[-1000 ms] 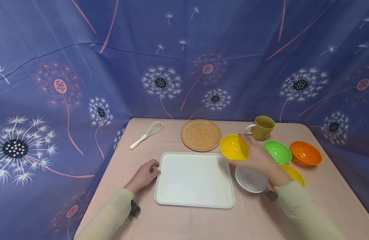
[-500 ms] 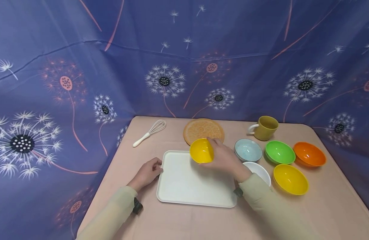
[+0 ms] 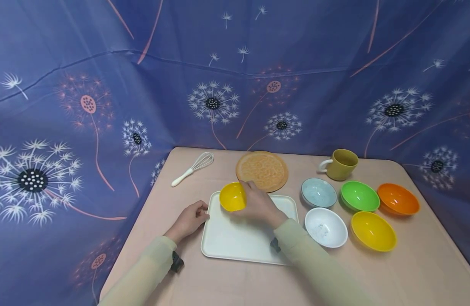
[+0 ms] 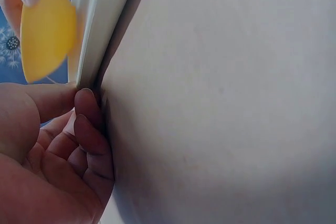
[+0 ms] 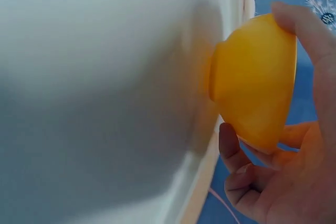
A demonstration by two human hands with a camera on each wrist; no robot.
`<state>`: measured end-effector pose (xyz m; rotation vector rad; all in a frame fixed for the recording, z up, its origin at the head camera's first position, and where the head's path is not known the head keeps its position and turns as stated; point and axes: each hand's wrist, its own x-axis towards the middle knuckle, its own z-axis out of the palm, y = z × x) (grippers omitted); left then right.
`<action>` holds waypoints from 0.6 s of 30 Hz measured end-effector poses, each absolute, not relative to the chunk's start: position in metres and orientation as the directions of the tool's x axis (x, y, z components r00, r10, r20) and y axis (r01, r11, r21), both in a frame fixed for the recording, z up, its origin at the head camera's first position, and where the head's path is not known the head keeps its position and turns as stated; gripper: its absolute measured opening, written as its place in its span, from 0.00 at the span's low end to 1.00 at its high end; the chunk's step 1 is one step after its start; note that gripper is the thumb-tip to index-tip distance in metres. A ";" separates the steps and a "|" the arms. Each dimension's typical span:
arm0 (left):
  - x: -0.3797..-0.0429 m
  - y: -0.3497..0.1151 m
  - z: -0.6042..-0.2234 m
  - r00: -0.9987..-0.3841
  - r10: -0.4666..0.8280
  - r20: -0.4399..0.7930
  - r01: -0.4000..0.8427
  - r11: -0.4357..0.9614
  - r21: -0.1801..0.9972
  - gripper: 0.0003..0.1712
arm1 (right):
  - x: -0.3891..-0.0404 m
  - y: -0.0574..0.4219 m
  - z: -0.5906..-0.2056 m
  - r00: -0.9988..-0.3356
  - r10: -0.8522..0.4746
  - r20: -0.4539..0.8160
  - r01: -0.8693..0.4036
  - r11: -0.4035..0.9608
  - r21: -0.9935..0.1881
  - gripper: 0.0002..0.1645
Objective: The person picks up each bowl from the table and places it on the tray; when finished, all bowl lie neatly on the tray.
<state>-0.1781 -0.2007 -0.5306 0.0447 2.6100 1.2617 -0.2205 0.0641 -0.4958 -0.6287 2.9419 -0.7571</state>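
Observation:
My right hand (image 3: 258,206) grips a small yellow bowl (image 3: 231,196) by its rim, over the back left part of a white rectangular tray (image 3: 239,244). The bowl is upright; in the right wrist view its base (image 5: 215,74) is close over the tray surface, and thumb and fingers lie on opposite sides of the rim. My left hand (image 3: 190,221) is at the tray's left edge. Up close in the left wrist view, thumb and curled fingers pinch the tray's rim (image 4: 97,30), with the other fingers bent against the tablecloth.
Right of the tray sit a light blue bowl (image 3: 319,193), white bowl (image 3: 327,228), green bowl (image 3: 360,196), orange bowl (image 3: 398,199) and larger yellow bowl (image 3: 374,232). Behind are a mug (image 3: 342,165), a round brown mat (image 3: 262,170) and a whisk (image 3: 193,168). Patterned cloth hangs behind the table.
My right hand has carried the small yellow bowl leftward from beside the mug to over the tray's back left. The light blue bowl came into view. My left hand stays at the tray edge.

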 end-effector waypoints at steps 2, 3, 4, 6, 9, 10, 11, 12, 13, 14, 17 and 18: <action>-0.178 -0.201 -0.530 -0.970 0.134 -0.202 -0.076 0.622 0.779 0.12 | -0.222 0.056 -0.499 -0.915 -0.399 0.065 -0.377 0.784 -0.493 0.71; -0.178 -0.201 -0.530 -0.970 0.134 -0.203 -0.077 0.622 0.780 0.12 | -0.222 0.053 -0.501 -0.912 -0.404 0.066 -0.380 0.776 -0.503 0.71; -0.178 -0.201 -0.530 -0.970 0.134 -0.204 -0.078 0.621 0.780 0.12 | -0.223 0.050 -0.502 -0.912 -0.405 0.065 -0.379 0.772 -0.510 0.72; -0.179 -0.200 -0.530 -0.969 0.132 -0.210 -0.085 0.618 0.781 0.12 | -0.224 0.044 -0.506 -0.914 -0.401 0.059 -0.372 0.772 -0.516 0.73; -0.181 -0.200 -0.531 -0.967 0.127 -0.221 -0.097 0.618 0.780 0.11 | -0.226 0.036 -0.510 -0.918 -0.394 0.047 -0.359 0.776 -0.518 0.73; -0.181 -0.200 -0.531 -0.967 0.127 -0.223 -0.099 0.618 0.780 0.11 | -0.227 0.034 -0.512 -0.919 -0.392 0.043 -0.356 0.778 -0.518 0.74; -0.181 -0.200 -0.531 -0.966 0.126 -0.226 -0.102 0.617 0.780 0.11 | -0.228 0.032 -0.512 -0.920 -0.391 0.041 -0.353 0.776 -0.522 0.74; -0.181 -0.200 -0.531 -0.965 0.123 -0.230 -0.107 0.617 0.779 0.11 | -0.228 0.030 -0.513 -0.919 -0.392 0.043 -0.354 0.772 -0.527 0.74; -0.181 -0.200 -0.532 -0.965 0.121 -0.233 -0.111 0.616 0.780 0.11 | -0.229 0.029 -0.514 -0.917 -0.395 0.048 -0.358 0.767 -0.533 0.74; -0.181 -0.200 -0.532 -0.964 0.120 -0.236 -0.114 0.617 0.779 0.11 | -0.230 0.027 -0.514 -0.916 -0.398 0.052 -0.362 0.764 -0.534 0.74; -0.181 -0.200 -0.531 -0.964 0.114 -0.241 -0.121 0.617 0.777 0.11 | -0.231 0.025 -0.516 -0.913 -0.402 0.069 -0.377 0.770 -0.515 0.74; -0.181 -0.200 -0.532 -0.964 0.114 -0.241 -0.121 0.618 0.777 0.11 | -0.231 0.024 -0.517 -0.913 -0.402 0.073 -0.381 0.773 -0.507 0.75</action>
